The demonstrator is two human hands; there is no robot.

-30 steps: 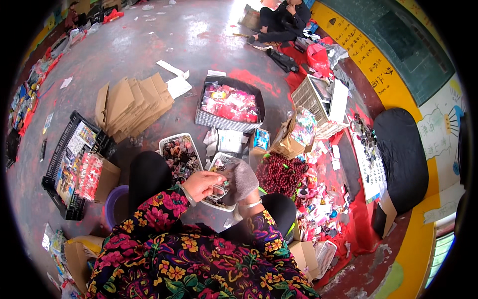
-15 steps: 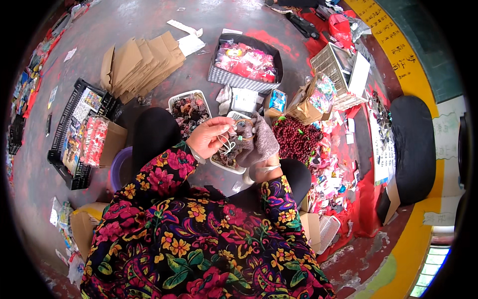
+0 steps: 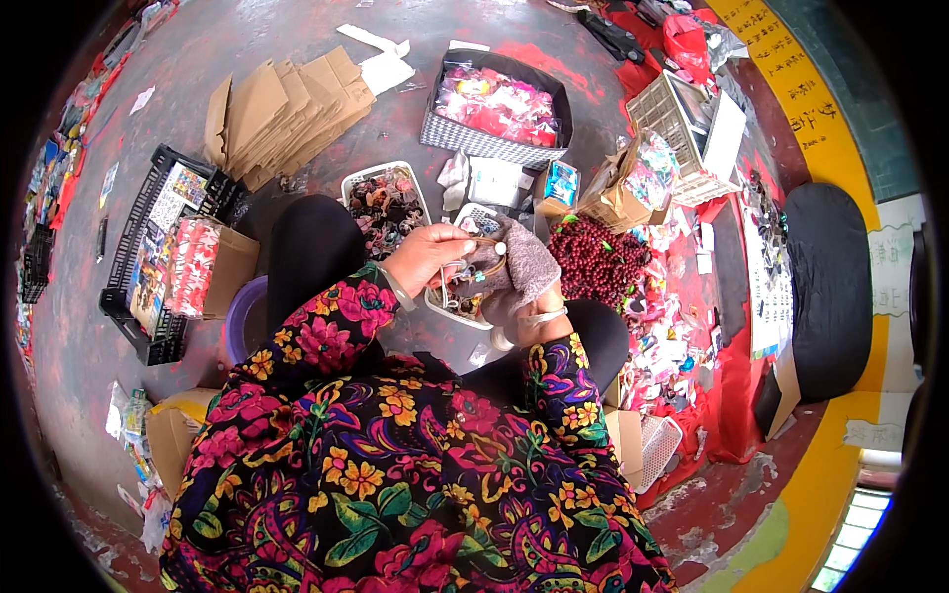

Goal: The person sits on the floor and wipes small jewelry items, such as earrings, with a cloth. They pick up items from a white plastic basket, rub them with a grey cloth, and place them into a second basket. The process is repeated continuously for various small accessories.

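In front of me, my left hand (image 3: 425,259) is closed in a pinch at the near end of a thin brown loop like a hair tie (image 3: 491,263), which carries a small pale bead. Pale cord hangs below those fingertips. My right hand (image 3: 534,321) grips a grey-mauve fuzzy cloth (image 3: 534,267) that hides most of its fingers. The loop lies against the cloth. Underneath both hands is a white basket (image 3: 452,314) of small items, partly covered. Another white basket (image 3: 346,188), filled with dark and pink hair ties, stands just beyond my left hand.
Dark red beaded strands (image 3: 598,259) lie to the right, beside scattered small goods. A checked box (image 3: 465,138) of pink packets stands ahead. Folded cardboard (image 3: 287,119), a black crate (image 3: 148,346) and a purple basin (image 3: 240,318) are on the left.
My left hand has moved slightly right, toward the cloth. The brown loop with the bead now shows stretched between my hands, and the pale cord shows less. The view has shifted a little.
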